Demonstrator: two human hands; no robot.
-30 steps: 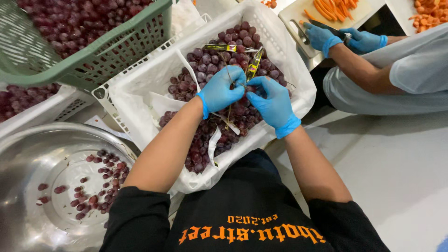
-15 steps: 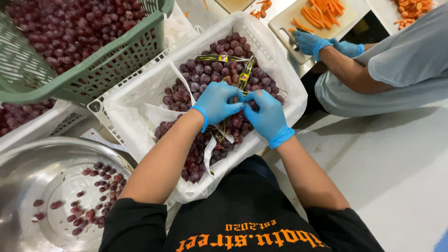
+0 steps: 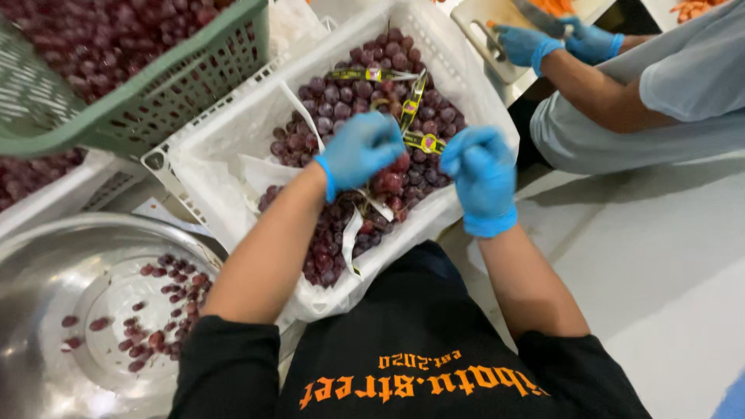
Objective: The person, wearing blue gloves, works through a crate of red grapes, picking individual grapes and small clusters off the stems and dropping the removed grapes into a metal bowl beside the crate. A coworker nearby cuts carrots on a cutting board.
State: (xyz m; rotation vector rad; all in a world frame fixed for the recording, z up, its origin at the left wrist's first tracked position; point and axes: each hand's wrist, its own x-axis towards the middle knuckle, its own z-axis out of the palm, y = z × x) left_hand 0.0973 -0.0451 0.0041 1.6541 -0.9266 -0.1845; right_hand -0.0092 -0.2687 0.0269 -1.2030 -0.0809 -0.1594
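While your left hand (image 3: 363, 147) is pinching the grape bunch (image 3: 394, 180) in the white crate (image 3: 233, 132), fingers clamped, your right hand (image 3: 483, 174) is curling shut beside it; be pulling gently.

Four gloved hands (image 3: 361, 151), two white crates (image 3: 233, 132), one steel bowl (image 3: 46, 264).

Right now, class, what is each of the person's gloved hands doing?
Left hand: closed on a bunch of red grapes.
Right hand: curled beside the bunch; grip cannot be told.
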